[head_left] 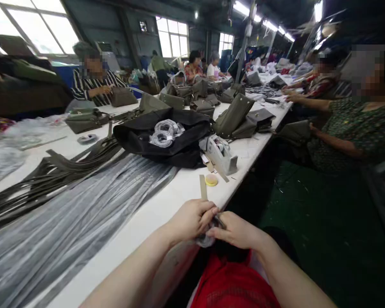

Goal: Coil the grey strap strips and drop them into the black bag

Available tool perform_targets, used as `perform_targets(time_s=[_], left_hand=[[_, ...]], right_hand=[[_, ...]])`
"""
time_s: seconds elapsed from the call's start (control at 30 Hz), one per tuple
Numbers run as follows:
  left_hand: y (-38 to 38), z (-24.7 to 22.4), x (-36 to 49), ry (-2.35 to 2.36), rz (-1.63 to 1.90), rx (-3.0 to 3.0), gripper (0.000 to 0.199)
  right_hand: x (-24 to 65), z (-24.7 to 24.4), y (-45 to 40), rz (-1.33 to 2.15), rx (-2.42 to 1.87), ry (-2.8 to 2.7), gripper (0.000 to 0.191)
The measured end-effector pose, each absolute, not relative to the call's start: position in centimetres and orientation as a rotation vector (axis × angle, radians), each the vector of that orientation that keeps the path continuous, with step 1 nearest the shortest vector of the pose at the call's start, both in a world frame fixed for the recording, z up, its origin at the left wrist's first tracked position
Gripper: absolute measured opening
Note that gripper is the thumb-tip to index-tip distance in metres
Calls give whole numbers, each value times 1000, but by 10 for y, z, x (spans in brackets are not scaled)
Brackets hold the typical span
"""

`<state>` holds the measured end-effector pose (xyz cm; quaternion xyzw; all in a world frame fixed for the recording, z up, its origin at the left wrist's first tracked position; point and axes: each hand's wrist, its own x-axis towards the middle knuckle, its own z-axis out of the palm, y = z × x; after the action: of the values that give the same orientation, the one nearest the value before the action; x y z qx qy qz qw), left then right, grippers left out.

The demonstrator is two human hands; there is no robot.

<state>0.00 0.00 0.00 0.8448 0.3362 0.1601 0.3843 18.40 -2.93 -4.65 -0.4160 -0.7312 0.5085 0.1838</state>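
My left hand (191, 219) and my right hand (235, 229) meet at the table's near edge, just above my lap. Both are closed, fingers curled around a small dark piece (218, 221) whose kind I cannot make out. Clear plastic (205, 240) bulges out below the fingers. Beyond my left hand, a flat tan strip (203, 187) runs away from the knuckles; whether the hand grips it or only covers its end is hidden. A yellow-rimmed tape roll (211, 179) lies beside the strip.
A white tape dispenser (220, 155) stands ahead, next to a black bag (131, 137) carrying clear coiled bundles (163, 136). Olive straps (67, 171) and grey wrapped lengths (70, 218) cover the left. Olive handbags (234, 115) crowd farther back. A person (349, 124) sits at right.
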Motion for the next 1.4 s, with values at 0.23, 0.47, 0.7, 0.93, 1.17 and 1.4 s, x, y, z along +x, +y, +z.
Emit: perform_targets(time_s=[0.23, 0.47, 0.7, 0.93, 1.17, 1.4], left_hand=[[9, -19, 4, 1105, 776, 1943, 24], [17, -19, -2, 1064, 790, 1952, 32], [24, -29, -6, 889, 711, 1636, 40], [47, -37, -24, 1284, 1061, 1842, 35], [63, -42, -50, 1721, 1153, 2047, 35], [77, -62, -49, 1591, 1251, 1558, 46]], right_hand=[[192, -51, -19, 1473, -1076, -1963, 32], [182, -65, -16, 1422, -1055, -1824, 32], [177, -78, -11, 1346, -1130, -1692, 36], [175, -59, 35, 1238, -1349, -1746, 40], [132, -57, 49, 173, -1993, -2210, 33], [139, -79, 56, 340, -1959, -2088, 8]])
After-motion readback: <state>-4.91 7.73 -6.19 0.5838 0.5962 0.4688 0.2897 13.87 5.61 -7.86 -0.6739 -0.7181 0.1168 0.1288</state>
